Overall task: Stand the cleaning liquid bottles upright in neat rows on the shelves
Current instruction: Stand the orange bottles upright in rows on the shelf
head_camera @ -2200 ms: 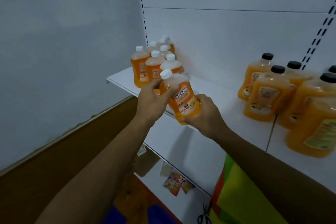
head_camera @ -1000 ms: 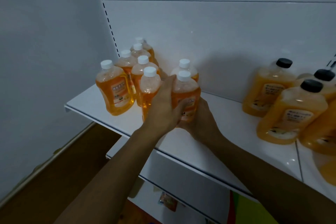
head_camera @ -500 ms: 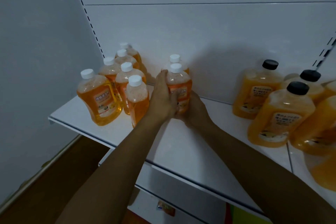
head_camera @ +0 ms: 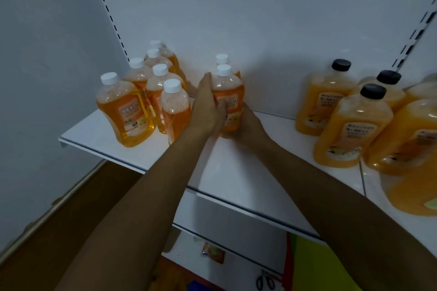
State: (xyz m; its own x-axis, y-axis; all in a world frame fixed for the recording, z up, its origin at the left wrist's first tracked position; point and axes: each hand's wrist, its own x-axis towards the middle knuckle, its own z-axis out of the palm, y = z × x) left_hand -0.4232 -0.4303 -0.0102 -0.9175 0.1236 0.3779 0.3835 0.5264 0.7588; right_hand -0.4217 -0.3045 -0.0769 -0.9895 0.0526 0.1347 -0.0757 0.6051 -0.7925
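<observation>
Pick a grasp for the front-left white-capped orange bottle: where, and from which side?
Probably the waist of the front-left white-capped orange bottle, below its sloped shoulder, approached from the open shelf-front side. It stands upright at the white shelf edge; other bottles crowd behind and to its right, and the cap is narrow.

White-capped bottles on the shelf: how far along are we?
Done: six white-capped bottles stand in two rows at the left. In hand: left hand and right hand hold a bottle upright, starting a third row. Left: release it; the black-capped bottles look loosely grouped.
</observation>
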